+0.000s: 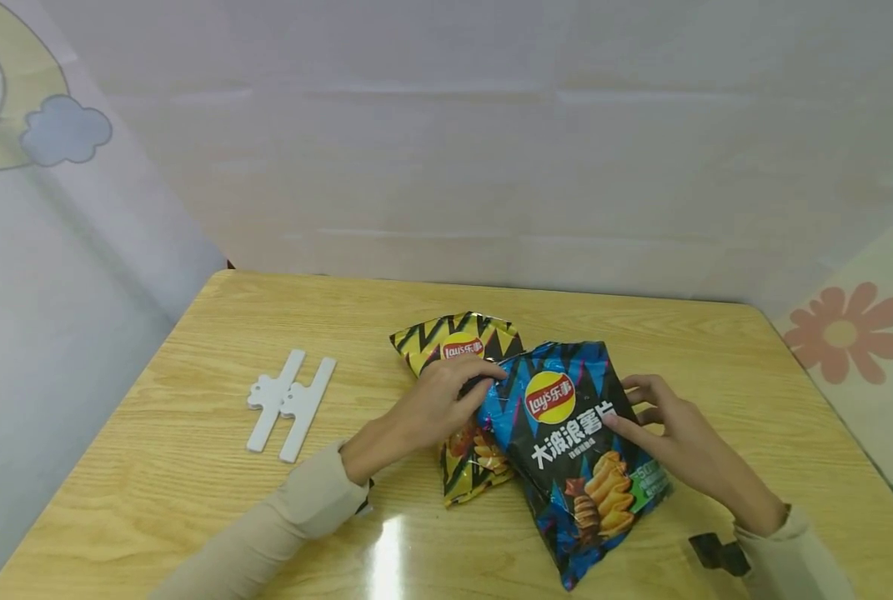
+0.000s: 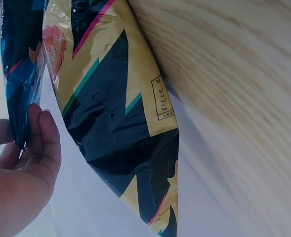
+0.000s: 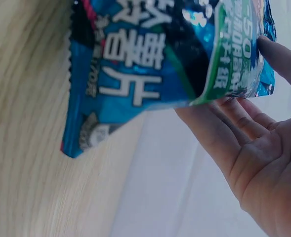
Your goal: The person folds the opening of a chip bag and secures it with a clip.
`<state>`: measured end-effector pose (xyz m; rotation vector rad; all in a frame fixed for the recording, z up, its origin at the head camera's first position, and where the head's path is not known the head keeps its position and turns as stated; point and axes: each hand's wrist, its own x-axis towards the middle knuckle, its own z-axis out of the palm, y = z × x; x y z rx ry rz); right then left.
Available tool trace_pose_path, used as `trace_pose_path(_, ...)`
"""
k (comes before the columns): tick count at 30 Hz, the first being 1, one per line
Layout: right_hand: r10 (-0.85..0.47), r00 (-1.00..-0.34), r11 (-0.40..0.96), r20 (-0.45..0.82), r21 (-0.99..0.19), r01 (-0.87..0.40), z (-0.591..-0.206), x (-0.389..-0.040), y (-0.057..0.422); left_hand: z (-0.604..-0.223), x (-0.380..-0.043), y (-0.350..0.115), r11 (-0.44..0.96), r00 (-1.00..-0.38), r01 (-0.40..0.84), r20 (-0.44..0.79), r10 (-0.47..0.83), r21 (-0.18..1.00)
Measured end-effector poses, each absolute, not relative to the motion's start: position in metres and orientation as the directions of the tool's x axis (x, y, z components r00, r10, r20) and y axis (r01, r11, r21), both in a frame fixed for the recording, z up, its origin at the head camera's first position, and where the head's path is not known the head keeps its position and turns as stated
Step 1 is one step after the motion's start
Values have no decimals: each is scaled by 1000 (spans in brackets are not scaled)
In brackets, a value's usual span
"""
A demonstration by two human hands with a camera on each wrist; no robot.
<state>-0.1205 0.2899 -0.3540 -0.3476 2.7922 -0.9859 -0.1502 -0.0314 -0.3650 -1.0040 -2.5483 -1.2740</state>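
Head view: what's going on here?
A person holds a blue-and-black Lay's chip bag in both hands over the wooden table. The left hand pinches the bag's upper left edge, and the right hand grips its right side, thumb on the front. A yellow-and-black Lay's bag lies partly covered by the blue one. Two white clip-like pieces lie to the left, untouched.

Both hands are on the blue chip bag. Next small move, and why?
Probably ease the blue bag to the right, away from the yellow bag. The left hand pinches its edge, the right hand grips its side, thumb in front, and in the head view the blue one hides part of the yellow bag.
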Motion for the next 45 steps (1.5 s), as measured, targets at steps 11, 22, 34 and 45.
trace_pose_path(11, -294, -950, 733, -104, -662, -154, -353, -115, 279, -362, -150, -39, 423, -781, 602, 389, 489, 677)
trace_pose_path(22, -311, -939, 667, -146, -738, -106, -354, -109, 262, -362, -153, -49, 457, -798, 590, 397, 452, 666)
trace_pose_path(34, -315, -925, 557, -212, -830, 0, -359, -105, 241, -358, -156, -61, 456, -795, 598, 418, 439, 659)
trace_pose_path(45, -334, -911, 498, -244, -866, 50, -360, -102, 226, -356, -160, -69, 469, -794, 603, 430, 430, 645)
